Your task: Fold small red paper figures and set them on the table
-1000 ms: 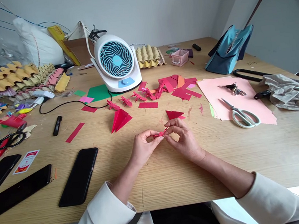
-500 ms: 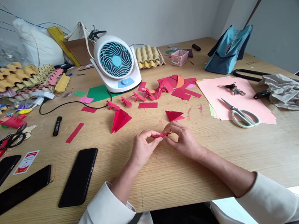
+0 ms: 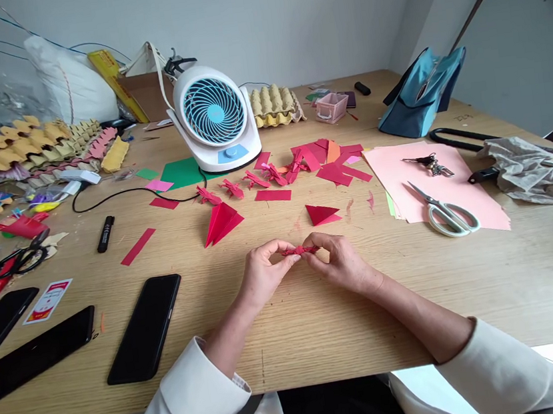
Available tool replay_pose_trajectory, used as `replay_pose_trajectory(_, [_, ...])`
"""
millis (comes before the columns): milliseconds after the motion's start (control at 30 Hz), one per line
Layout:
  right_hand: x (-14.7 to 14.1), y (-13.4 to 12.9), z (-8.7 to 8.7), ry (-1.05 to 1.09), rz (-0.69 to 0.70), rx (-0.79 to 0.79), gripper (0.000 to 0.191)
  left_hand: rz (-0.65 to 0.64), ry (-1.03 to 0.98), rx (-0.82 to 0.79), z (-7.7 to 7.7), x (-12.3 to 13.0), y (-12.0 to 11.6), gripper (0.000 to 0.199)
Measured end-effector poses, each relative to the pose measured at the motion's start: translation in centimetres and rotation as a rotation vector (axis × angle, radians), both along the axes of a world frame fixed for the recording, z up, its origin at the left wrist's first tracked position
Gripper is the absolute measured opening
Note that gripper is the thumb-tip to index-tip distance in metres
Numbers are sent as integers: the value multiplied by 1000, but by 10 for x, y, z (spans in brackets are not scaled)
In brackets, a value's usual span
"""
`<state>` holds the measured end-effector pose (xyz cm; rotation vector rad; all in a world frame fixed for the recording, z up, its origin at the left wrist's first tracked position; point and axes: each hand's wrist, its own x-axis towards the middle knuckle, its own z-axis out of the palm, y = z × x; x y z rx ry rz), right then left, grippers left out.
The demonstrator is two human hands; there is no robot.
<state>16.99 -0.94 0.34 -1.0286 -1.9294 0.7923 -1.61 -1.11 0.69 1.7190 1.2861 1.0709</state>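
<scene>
Between my two hands is a small twisted piece of red paper (image 3: 300,250). My left hand (image 3: 263,270) pinches its left end, thumb below and fingers above. The right end is pinched by my right hand (image 3: 339,260) in the same way, and the fingertips hide part of the paper. Beyond my left hand stands a folded red paper shape (image 3: 223,223) with pointed tips. A flat red paper triangle (image 3: 322,213) lies just past my right hand. Farther back, several crumpled red paper figures (image 3: 256,180) sit in a row.
A white fan (image 3: 215,117) stands behind the paper scraps (image 3: 335,173). Scissors (image 3: 451,212) and keys rest on pink sheets (image 3: 388,173) to the right. Left are a phone (image 3: 145,329), a black marker (image 3: 106,234) and black-handled scissors (image 3: 19,258). A blue bag (image 3: 419,99) is back right.
The fingers of my right hand have shifted slightly on the red paper, and more of its middle shows between the fingertips. Everything else stays in place.
</scene>
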Motion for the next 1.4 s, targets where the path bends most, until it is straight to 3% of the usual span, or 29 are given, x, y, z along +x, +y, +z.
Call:
replay_pose_trajectory(167, [-1,0,1,28,-3,-108,6,7,36,-20,2,-1,0,11])
replay_pose_trajectory(1000, [-2,0,-1,154,21,-141,7,-67,55,62,-1,-3,0,15])
replay_pose_trajectory(1400, [-5,5,-9,198,-3,-299,20,-45,-12,-5,-8,-2,5,20])
